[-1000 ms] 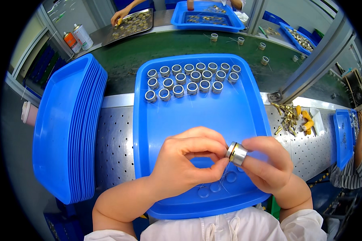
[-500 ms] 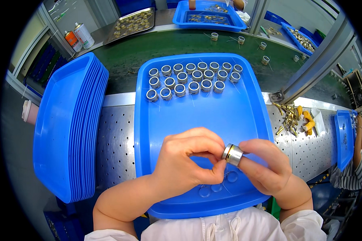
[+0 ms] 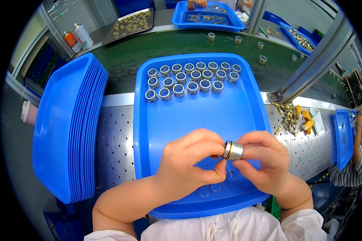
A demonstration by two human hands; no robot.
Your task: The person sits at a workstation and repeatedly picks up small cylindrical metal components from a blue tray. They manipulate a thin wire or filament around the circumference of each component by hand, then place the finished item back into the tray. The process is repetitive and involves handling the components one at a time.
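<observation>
Between my two hands is a short silver metal cylinder [image 3: 234,151] with a brass-coloured band and a dark rim, lying roughly level. My left hand [image 3: 189,158] pinches its banded end with thumb and fingers. At the plain end, my right hand [image 3: 265,160] grips with its thumb below and fingers above. A thin wire hangs from the cylinder. Both hands are over the near half of a large blue tray [image 3: 181,124]. Rows of similar open metal cylinders [image 3: 192,88] with thin wires stand at its far end. Clear round discs [image 3: 204,191] lie under my hands.
Stacked blue trays [image 3: 68,128] stand at the left. Behind is a green conveyor belt [image 3: 120,66] carrying several cylinders [image 3: 262,60]. Brass pieces [image 3: 287,118] and yellow finger covers [image 3: 307,122] lie right, near a metal post [image 3: 309,60]. Other people work beyond and far right.
The cylinder has turned nearer to level, and my right thumb has come down below it. Cylinders on the belt have shifted slightly left. Another person's hand has appeared over the far blue tray.
</observation>
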